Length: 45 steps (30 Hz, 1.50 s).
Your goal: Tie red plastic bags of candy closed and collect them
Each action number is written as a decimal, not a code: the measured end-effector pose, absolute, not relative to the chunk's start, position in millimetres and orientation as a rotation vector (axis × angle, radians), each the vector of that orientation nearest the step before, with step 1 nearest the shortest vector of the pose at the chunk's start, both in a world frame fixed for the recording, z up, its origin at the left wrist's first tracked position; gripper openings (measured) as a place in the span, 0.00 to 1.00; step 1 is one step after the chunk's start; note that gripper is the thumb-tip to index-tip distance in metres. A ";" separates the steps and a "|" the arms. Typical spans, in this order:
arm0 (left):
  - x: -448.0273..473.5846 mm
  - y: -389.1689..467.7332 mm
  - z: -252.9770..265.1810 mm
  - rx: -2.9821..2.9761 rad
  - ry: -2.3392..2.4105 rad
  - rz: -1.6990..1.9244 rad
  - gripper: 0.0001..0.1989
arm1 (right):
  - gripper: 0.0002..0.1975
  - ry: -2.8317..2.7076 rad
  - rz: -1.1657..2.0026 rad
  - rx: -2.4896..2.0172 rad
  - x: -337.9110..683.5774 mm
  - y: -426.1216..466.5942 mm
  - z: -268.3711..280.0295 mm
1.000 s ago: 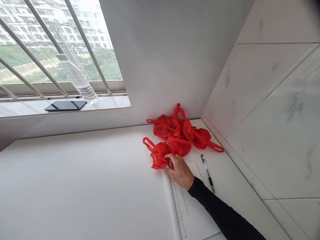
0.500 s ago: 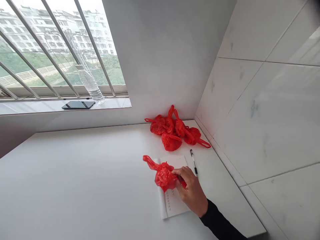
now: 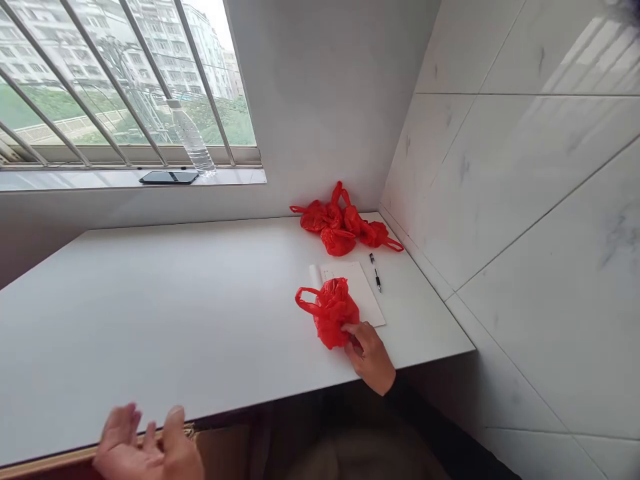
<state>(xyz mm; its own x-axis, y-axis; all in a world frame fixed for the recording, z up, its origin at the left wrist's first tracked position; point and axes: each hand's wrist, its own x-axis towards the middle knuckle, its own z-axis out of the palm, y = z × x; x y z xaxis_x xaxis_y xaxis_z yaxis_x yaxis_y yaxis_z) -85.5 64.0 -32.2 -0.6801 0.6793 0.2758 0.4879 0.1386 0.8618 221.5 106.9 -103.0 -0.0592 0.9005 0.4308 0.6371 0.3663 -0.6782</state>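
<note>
In the head view, a red plastic bag (image 3: 334, 313) with a looped handle sits over the lower left part of an open notepad (image 3: 367, 300). My right hand (image 3: 371, 357) pinches the near right side of this bag; its fingers are closed on the thin plastic. What is inside the bag cannot be made out. At the bottom left, my left hand (image 3: 150, 447) is at the table's front edge, beside the brown rim of what looks like a cardboard box. Its fingers are apart and I see nothing in them.
Several tied red plastic bags (image 3: 337, 223) are heaped in the far right corner of the white table (image 3: 200, 287). A pen (image 3: 375, 273) lies right of the notepad. On the windowsill are a water bottle (image 3: 193, 140) and a dark phone (image 3: 169, 177). A tiled wall (image 3: 525, 220) bounds the right.
My right hand has brought the red bag nearer to the table's front edge, uncovering more of the notepad's upper part. My left hand has come into view. The camera has tilted down.
</note>
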 end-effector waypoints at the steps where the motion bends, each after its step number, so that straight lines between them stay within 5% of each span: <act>1: -74.3 61.4 -36.9 1.127 2.180 1.573 0.37 | 0.17 -1.797 0.374 -1.336 222.0 106.9 -102.9; 7: -29.2 39.0 -55.8 1.187 1.997 1.383 0.24 | 0.18 -1.808 0.316 -1.229 224.3 103.8 -100.4; 23: -5.2 72.5 -94.1 1.750 1.904 1.131 0.23 | 0.22 -1.690 0.361 -1.164 228.8 104.1 -91.9; 31: -5.5 78.6 -100.7 1.795 1.970 1.021 0.20 | 0.06 -1.597 0.416 -1.220 228.3 106.6 -91.7; 41: 14.1 131.6 -57.4 1.997 1.629 1.180 0.22 | 0.04 -1.598 0.514 -1.235 223.4 108.1 -80.6; 45: 14.3 144.9 -51.8 2.205 1.442 1.116 0.13 | 0.04 -1.645 0.563 -1.211 215.9 118.0 -66.2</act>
<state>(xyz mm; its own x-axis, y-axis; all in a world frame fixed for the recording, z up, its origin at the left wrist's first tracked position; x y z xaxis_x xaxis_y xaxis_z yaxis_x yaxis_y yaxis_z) 14.3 144.9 -51.8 0.2034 0.8697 0.4498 0.6537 -0.4626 0.5989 215.9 118.0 -66.2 -0.0243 0.9017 0.4318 0.4485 0.3958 -0.8013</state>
